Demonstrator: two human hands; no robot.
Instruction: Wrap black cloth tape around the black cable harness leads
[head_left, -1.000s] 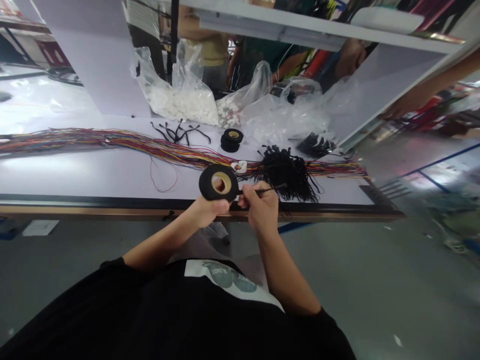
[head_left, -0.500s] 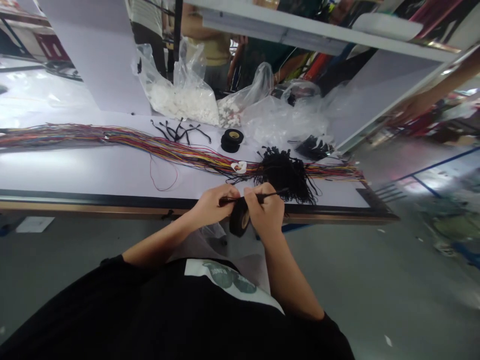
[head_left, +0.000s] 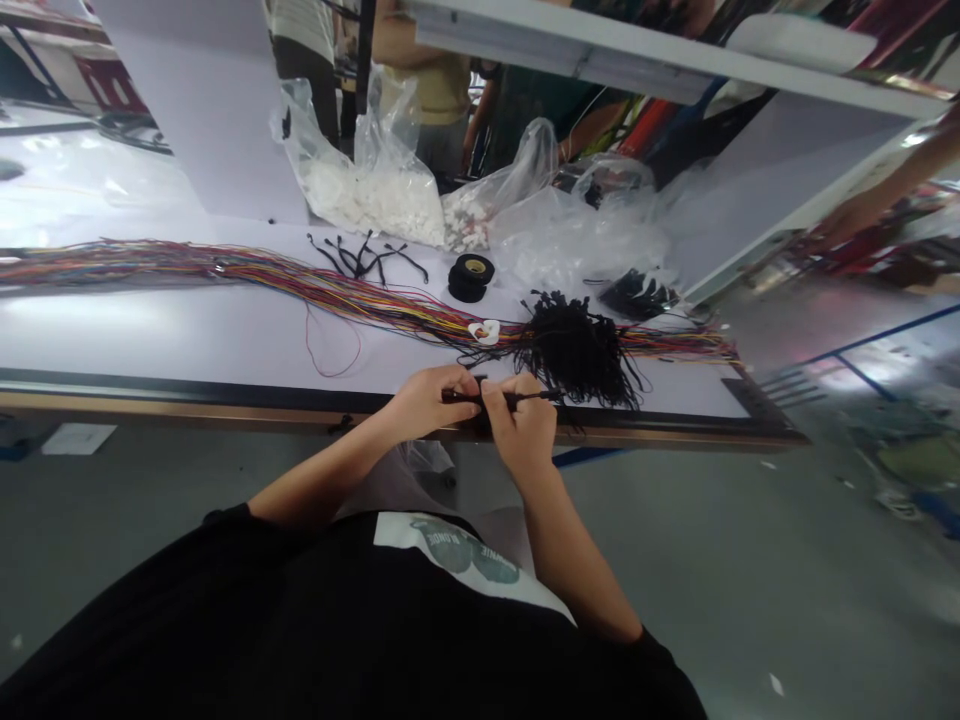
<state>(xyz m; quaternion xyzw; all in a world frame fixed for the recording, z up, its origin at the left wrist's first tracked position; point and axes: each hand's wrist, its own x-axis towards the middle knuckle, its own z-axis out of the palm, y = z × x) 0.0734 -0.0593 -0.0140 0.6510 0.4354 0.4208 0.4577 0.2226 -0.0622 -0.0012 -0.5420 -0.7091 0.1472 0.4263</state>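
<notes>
Over the front edge of the table, my left hand and my right hand are side by side, thumbs nearly touching. Both are closed on a short dark wire piece, whose tip sticks out to the right of my right hand. Something black, apparently part of the tape roll, shows between the thumbs, mostly hidden by the fingers. Just beyond my right hand lies a pile of short black wire pieces. A long bundle of coloured wires runs behind both hands, with a white tie on it.
Stacked black tape rolls stand behind the wire bundle. Several loose black wire pieces lie to their left. Clear bags of small white parts line the back below a shelf. Other people stand behind it.
The black tape roll hung below my hands in front of the wire piece; now it has swung up and is mostly hidden between them. My right hand has shifted slightly left.
</notes>
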